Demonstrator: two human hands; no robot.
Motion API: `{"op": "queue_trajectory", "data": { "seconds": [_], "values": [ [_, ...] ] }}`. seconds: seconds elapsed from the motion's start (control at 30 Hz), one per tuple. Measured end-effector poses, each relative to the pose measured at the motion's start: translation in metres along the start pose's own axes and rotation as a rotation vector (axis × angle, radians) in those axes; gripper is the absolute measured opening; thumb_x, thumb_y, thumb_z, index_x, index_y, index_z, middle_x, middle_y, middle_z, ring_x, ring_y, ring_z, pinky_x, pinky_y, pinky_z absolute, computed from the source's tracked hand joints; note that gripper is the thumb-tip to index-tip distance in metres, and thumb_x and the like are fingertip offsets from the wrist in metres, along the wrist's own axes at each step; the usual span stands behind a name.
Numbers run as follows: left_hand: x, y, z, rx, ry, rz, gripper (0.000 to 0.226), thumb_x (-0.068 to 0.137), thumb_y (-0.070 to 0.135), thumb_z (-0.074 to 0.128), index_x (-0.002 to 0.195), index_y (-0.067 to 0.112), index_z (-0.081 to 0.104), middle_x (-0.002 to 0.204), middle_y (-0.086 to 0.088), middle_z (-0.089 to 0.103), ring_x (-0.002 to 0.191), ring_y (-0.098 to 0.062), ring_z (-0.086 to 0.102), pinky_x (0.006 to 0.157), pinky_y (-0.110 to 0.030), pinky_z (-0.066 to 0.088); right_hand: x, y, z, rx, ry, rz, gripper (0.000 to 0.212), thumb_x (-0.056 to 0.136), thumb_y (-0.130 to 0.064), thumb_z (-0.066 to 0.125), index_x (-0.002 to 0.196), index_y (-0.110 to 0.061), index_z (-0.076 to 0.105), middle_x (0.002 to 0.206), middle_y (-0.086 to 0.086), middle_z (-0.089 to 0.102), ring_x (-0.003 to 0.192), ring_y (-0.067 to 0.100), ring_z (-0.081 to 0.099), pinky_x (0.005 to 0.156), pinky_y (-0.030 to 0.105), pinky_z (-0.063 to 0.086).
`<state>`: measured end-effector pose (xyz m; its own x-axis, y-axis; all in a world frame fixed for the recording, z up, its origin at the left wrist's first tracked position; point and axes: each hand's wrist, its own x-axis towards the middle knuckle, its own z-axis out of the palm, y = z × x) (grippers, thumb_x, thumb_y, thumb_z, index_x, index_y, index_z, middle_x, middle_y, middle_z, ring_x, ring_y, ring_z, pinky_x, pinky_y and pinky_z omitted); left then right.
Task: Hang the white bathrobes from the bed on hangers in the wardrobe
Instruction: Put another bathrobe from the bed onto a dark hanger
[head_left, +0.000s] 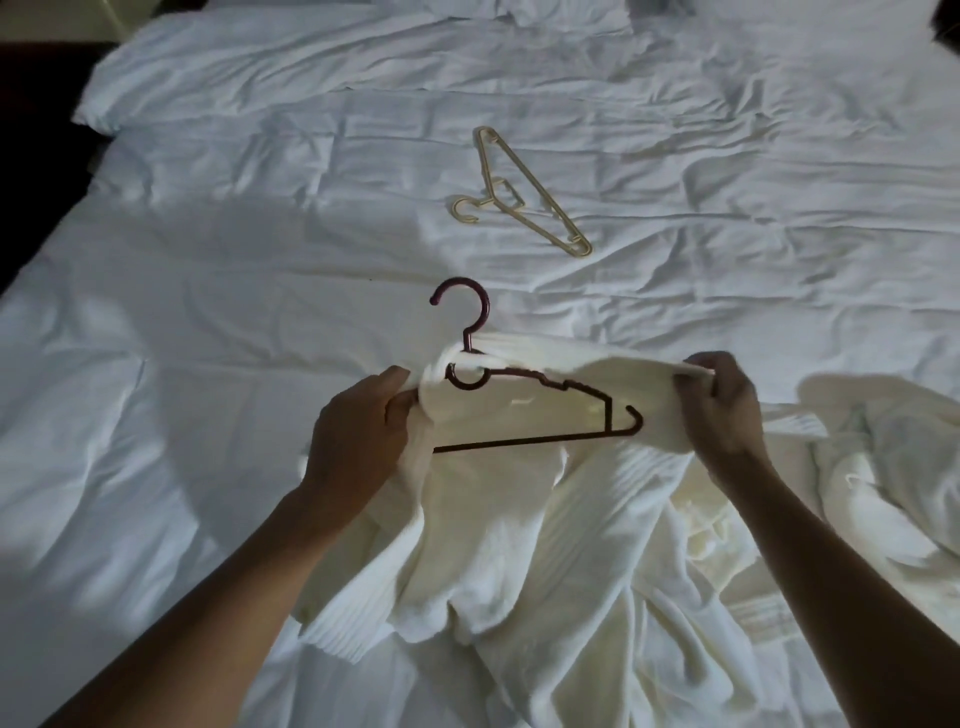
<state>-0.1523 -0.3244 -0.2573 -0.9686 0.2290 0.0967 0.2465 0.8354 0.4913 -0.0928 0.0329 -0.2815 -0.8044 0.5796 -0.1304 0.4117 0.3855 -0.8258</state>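
Observation:
A white ribbed bathrobe (519, 530) hangs between my hands above the bed. A dark maroon hanger (540, 410) sits partly inside it, hook up; its left arm is hidden under the cloth and its right arm and bottom bar show. My left hand (358, 436) grips the robe together with the hanger's left shoulder. My right hand (722, 400) pinches the robe's collar edge and holds it stretched out to the right. More white robe cloth (883, 467) lies bunched on the bed at the right.
A beige hanger (519, 192) lies flat on the wrinkled white bed sheet (208, 312) beyond my hands. Pillows (260, 57) line the far end. The bed's left edge drops into dark floor (31, 156).

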Motion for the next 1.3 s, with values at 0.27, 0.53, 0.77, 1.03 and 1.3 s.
{"op": "queue_trajectory", "data": {
  "seconds": [0.27,0.53,0.77,1.03,1.3],
  "values": [
    [-0.003,0.018,-0.013,-0.012,0.194,-0.030,0.009,0.097,0.017,0.057,0.091,0.013,0.063,0.074,-0.001,0.059,0.073,-0.032,0.053,0.064,-0.037,0.039,-0.045,-0.081,-0.027,0.160,0.067,-0.130,0.020,0.081,-0.036,0.079,0.093,-0.024,0.068,0.082,-0.004,0.071,0.078,0.015,0.068,0.070,0.032,0.053],
    [-0.009,0.039,-0.018,-0.304,-0.021,-0.290,0.014,0.098,0.027,0.063,0.110,0.021,0.068,0.106,-0.006,0.072,0.101,-0.026,0.064,0.078,-0.025,0.040,-0.118,-0.068,0.027,-0.365,-0.694,-0.391,0.044,0.092,-0.010,0.066,0.133,-0.027,0.067,0.135,-0.010,0.065,0.123,0.007,0.058,0.113,0.028,0.041],
    [-0.025,0.044,-0.033,-0.474,-0.189,-0.166,0.019,0.093,0.033,0.072,0.084,0.018,0.064,0.073,0.009,0.062,0.072,-0.008,0.057,0.067,-0.027,0.044,-0.100,-0.089,0.004,-0.303,-0.102,-0.562,0.054,0.089,-0.032,0.076,0.138,-0.019,0.053,0.129,-0.001,0.062,0.122,0.021,0.054,0.102,0.035,0.043],
    [-0.023,0.071,-0.085,-0.426,-0.068,0.162,0.010,0.097,0.030,0.071,0.091,0.024,0.067,0.077,0.018,0.064,0.074,0.002,0.060,0.069,-0.018,0.045,-0.096,-0.133,-0.036,-0.418,-0.165,-0.578,0.023,0.095,-0.043,0.062,0.103,-0.023,0.055,0.079,0.004,0.067,0.079,0.040,0.062,0.062,0.039,0.042],
    [-0.009,0.103,-0.167,-0.349,-0.024,0.013,0.037,0.092,0.053,0.070,0.090,0.017,0.061,0.076,0.014,0.065,0.076,-0.010,0.064,0.061,-0.026,0.041,-0.092,-0.228,-0.127,-0.302,-0.008,-0.615,0.027,0.088,-0.039,0.075,0.094,-0.022,0.055,0.076,-0.005,0.062,0.077,0.029,0.059,0.067,0.043,0.050]
  ]
}}
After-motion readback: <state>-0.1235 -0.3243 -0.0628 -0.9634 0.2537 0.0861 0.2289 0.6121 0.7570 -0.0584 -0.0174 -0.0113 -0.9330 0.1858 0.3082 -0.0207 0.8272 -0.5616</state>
